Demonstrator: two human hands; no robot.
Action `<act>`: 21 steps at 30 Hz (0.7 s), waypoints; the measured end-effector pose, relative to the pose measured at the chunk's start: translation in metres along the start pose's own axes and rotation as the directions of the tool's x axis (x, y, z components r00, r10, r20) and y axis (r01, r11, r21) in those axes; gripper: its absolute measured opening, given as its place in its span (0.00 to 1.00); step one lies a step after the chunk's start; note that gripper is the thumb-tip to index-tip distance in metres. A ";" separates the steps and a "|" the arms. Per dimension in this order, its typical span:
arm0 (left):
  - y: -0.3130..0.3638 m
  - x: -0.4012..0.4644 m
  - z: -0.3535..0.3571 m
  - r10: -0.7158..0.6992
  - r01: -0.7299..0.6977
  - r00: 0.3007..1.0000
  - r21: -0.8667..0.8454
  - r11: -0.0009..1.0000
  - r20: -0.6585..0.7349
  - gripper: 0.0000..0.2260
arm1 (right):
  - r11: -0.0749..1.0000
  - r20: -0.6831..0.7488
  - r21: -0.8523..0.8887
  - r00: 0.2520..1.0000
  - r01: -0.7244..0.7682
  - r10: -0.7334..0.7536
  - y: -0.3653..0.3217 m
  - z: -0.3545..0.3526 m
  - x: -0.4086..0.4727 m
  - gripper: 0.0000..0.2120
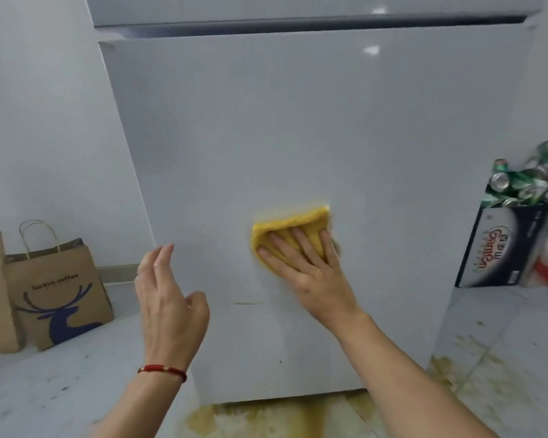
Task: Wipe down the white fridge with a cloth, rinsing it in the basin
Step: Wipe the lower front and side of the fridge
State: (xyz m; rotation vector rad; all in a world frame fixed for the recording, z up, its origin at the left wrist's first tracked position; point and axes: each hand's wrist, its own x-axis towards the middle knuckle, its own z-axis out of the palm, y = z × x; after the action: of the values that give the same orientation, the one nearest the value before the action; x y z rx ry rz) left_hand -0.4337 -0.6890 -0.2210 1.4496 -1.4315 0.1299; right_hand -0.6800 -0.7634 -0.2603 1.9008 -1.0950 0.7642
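Observation:
The white fridge (298, 128) fills the middle of the head view, its lower door facing me. A folded yellow cloth (290, 224) lies flat against the lower door. My right hand (304, 263) presses it there with straight, spread fingers. My left hand (168, 295) hovers by the door's left edge, fingers relaxed and holding nothing; a red bracelet circles its wrist. A thin brownish streak (247, 303) marks the door between the hands. No basin is in view.
Two brown paper bags (57, 292) stand on the floor at the left against the wall. At the right a dark box (500, 248) holds several crushed green cans (532, 181). Yellow-brown stains (266, 418) spread over the floor tiles under and right of the fridge.

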 end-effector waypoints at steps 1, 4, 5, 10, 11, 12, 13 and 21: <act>0.003 0.000 0.003 0.024 -0.024 1.000 -0.001 1.000 0.014 0.36 | 0.997 0.011 -0.008 0.997 -0.077 0.077 0.024 -0.004 -0.012 0.44; 0.011 -0.002 0.010 0.069 -0.069 0.996 -0.011 0.998 0.052 0.37 | 0.931 0.016 0.041 0.932 -0.363 0.363 0.082 -0.016 -0.037 0.45; 0.013 -0.002 0.011 0.085 -0.084 0.995 -0.013 0.996 0.056 0.37 | 0.869 0.007 0.087 0.873 -0.486 0.488 0.095 -0.019 -0.043 0.43; 0.001 0.001 0.002 0.068 -0.068 0.996 -0.010 0.998 0.049 0.37 | 0.238 0.059 0.437 0.292 -0.867 0.955 0.120 -0.030 -0.039 0.39; -0.001 0.002 0.000 0.064 -0.063 0.997 -0.010 0.998 0.048 0.37 | 0.058 0.101 0.501 0.124 -0.864 0.987 0.119 -0.033 -0.031 0.37; -0.005 0.003 -0.004 0.058 -0.058 0.997 -0.003 0.998 0.042 0.36 | -0.117 0.157 0.534 -0.038 -0.838 0.987 0.109 -0.032 -0.019 0.35; -0.008 0.004 -0.006 0.051 -0.051 0.998 0.005 0.999 0.042 0.36 | -0.230 0.192 0.544 -0.147 -0.807 0.970 0.095 -0.030 -0.007 0.34; -0.027 0.005 -0.020 -0.150 0.151 0.988 -0.016 0.988 0.023 0.28 | 0.558 0.028 0.296 0.591 -0.775 0.806 -0.117 0.006 0.060 0.41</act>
State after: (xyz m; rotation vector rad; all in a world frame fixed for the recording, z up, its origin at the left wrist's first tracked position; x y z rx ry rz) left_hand -0.4000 -0.6858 -0.2242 1.5430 -1.3322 0.0063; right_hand -0.5489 -0.7572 -0.2554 1.4664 -1.8949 1.5841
